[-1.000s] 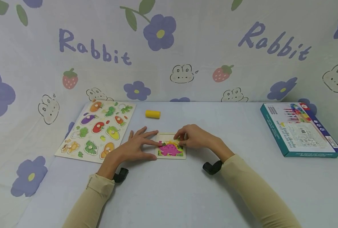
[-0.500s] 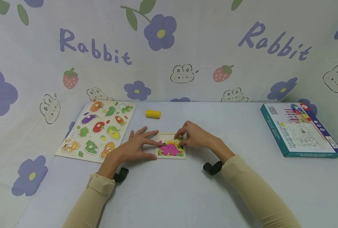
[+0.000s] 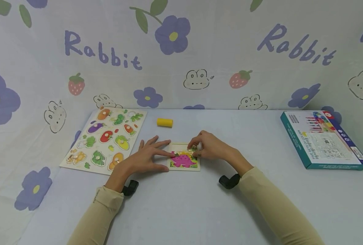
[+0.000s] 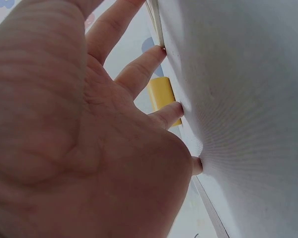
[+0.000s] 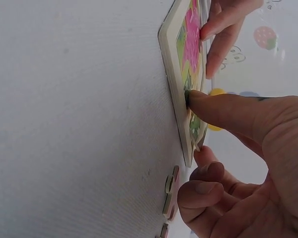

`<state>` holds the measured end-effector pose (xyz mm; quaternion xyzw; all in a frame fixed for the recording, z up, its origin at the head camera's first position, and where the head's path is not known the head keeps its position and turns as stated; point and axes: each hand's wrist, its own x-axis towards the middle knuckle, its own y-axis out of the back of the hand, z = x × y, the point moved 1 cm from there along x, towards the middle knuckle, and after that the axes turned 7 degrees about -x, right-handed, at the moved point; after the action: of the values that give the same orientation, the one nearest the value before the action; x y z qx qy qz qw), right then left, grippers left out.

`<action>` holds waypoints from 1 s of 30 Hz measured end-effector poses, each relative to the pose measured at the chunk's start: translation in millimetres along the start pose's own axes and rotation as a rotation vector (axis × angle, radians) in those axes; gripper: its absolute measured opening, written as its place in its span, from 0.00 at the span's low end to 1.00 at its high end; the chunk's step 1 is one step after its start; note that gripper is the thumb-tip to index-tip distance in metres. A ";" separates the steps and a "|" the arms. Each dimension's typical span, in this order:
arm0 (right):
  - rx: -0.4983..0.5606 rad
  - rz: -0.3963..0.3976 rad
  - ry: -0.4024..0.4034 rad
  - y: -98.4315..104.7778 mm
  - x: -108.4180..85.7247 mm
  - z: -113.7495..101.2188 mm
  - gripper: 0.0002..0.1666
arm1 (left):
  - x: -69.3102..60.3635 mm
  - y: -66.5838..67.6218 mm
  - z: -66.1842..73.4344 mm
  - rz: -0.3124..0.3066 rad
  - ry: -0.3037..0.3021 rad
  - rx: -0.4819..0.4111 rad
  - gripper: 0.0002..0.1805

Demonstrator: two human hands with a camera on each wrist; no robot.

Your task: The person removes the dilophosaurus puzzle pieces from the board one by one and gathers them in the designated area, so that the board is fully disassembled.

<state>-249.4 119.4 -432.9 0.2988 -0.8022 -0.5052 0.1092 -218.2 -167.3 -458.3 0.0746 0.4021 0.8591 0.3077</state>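
Note:
A small jigsaw puzzle in a pale wooden frame (image 3: pixel 184 169) with a pink dinosaur (image 3: pixel 183 161) lies on the table between the hands. My left hand (image 3: pixel 146 158) has its fingers spread, with the index fingertip on the picture and other fingertips at the board's left side. At the puzzle's upper right, my right hand (image 3: pixel 210 147) pinches a puzzle piece (image 5: pixel 196 141) between thumb and index finger. The right wrist view shows this piece slightly tilted over the board; fingers cover much of it. Loose puzzle pieces (image 5: pixel 172 193) lie on the table below the right hand.
A vegetable peg puzzle board (image 3: pixel 105 136) lies at the left. The yellow cylinder (image 3: pixel 164 122) rests behind the dinosaur puzzle. At the far right is a flat teal-edged box (image 3: pixel 325 139). A printed cloth (image 3: pixel 218 51) hangs behind the table.
Both hands stay almost in place. The right fingers shift only slightly at the puzzle's upper right, and the left hand keeps its position at the frame.

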 end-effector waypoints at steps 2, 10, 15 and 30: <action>-0.001 0.003 0.001 -0.4 -0.3 0.4 0.17 | 0.1 0.0 0.3 0.002 -0.001 -0.001 0.31; 0.006 0.045 -0.009 0.9 -2.7 1.9 0.25 | -0.6 0.7 2.1 0.003 0.001 -0.012 0.31; 0.018 0.087 -0.014 0.4 -3.5 4.9 0.19 | -1.1 0.8 1.5 0.003 0.003 -0.015 0.31; 0.081 0.141 -0.038 0.0 -2.9 7.6 0.15 | -0.3 0.1 0.5 0.005 0.003 -0.012 0.31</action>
<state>-250.7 126.8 -436.1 0.2363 -0.8428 -0.4692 0.1170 -217.8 -167.3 -457.8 0.0723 0.3970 0.8624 0.3057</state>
